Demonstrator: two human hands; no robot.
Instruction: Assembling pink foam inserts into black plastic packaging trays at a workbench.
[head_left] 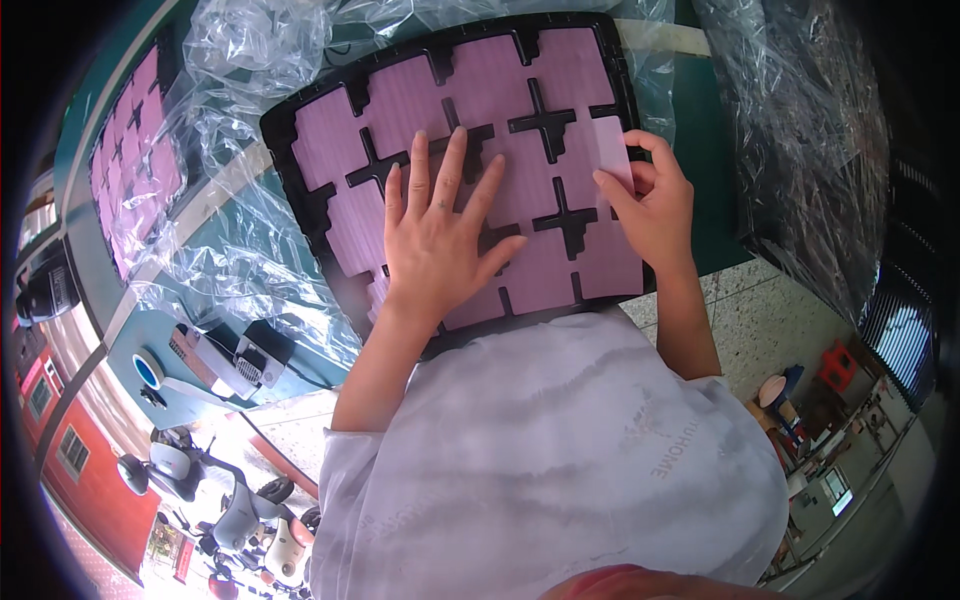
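Observation:
A black plastic tray [283, 165] lies in front of me, its compartments filled with pink sheets [400, 92] and parted by black cross-shaped dividers [543, 122]. My left hand [435, 245] rests over the tray's middle with fingers spread flat, covering some dividers and sheets. At the right side of the tray, my right hand [660, 205] pinches a pale pink strip [611, 150] between thumb and fingers. The strip lies over the pink sheet beside the tray's right rim. Some of the right fingers are hidden behind the strip.
Crumpled clear plastic film [255, 50] spreads over the green table at left, with more film [800, 150] at right. Another tray with pink pieces [135, 160] stands at far left. Below it are a tape roll [148, 370] and a grey device [262, 360]. Parked scooters [235, 520] show at lower left.

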